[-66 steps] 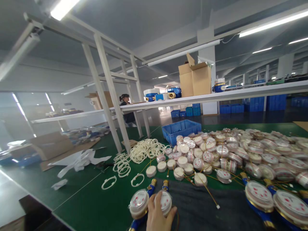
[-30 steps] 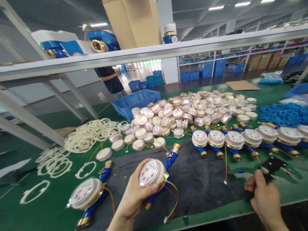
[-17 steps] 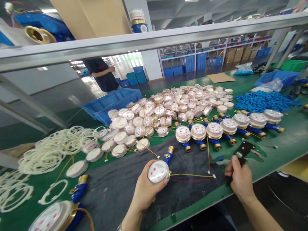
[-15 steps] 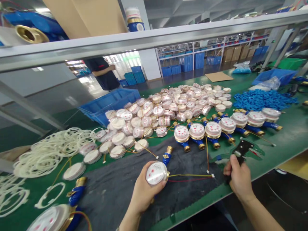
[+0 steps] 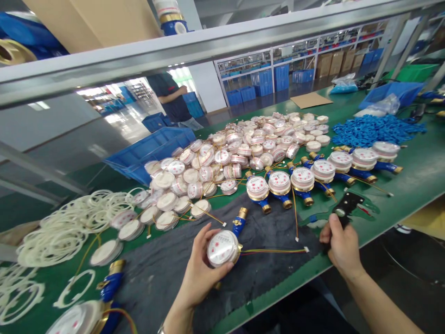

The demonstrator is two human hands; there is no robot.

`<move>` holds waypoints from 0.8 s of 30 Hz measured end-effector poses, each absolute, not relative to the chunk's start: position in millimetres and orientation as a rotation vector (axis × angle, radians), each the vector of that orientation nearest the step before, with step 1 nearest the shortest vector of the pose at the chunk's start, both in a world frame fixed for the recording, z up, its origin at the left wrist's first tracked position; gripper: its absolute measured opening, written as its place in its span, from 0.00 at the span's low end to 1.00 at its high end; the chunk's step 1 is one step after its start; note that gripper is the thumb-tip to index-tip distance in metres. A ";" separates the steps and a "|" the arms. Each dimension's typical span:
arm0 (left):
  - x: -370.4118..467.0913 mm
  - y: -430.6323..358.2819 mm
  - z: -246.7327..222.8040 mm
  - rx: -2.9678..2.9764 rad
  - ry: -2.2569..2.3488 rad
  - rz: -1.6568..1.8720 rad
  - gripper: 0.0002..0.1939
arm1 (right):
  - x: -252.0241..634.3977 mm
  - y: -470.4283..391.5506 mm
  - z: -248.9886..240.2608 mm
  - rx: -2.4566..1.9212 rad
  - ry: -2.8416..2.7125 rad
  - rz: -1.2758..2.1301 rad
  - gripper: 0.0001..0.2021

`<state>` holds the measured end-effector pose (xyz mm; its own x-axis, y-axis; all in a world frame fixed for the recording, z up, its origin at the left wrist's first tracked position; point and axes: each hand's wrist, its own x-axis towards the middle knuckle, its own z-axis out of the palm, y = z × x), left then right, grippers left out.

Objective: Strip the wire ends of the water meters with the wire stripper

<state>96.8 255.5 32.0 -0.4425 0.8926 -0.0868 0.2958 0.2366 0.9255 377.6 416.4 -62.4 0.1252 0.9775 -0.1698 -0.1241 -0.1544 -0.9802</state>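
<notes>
My left hand (image 5: 200, 273) grips a blue water meter (image 5: 224, 246) with a white dial face and brass ends, held just above a dark cloth mat (image 5: 274, 236). Thin yellow and red wires (image 5: 274, 251) trail from the meter to the right across the mat. My right hand (image 5: 342, 248) is closed on the handle of a black flat wrench-like tool (image 5: 347, 206) lying on the green table near its front edge. A row of several assembled meters (image 5: 302, 178) lies just beyond both hands.
A large heap of white dial units (image 5: 243, 153) covers the table's middle. White rings (image 5: 66, 222) lie at left, blue plastic parts (image 5: 375, 130) at right, a blue crate (image 5: 153, 150) behind. Another meter (image 5: 86, 315) lies at bottom left. A person (image 5: 174, 99) stands beyond the shelf rail (image 5: 208, 44).
My view swung right and down from the table's left part. My left hand lifted the meter and drew it right; my right hand came in and took hold of the black tool.
</notes>
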 end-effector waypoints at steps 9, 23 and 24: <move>85.7 248.6 31.6 1.108 1.775 1.081 0.45 | 377.3 416.8 -63.3 -1.300 -0.928 1.283 0.22; 134.8 254.1 36.8 0.961 2.366 1.042 0.35 | 375.8 414.3 -56.7 -1.321 -0.908 1.234 0.23; 136.5 254.1 35.6 0.965 2.378 1.057 0.36 | 376.4 412.7 -52.7 -1.322 -0.913 1.215 0.23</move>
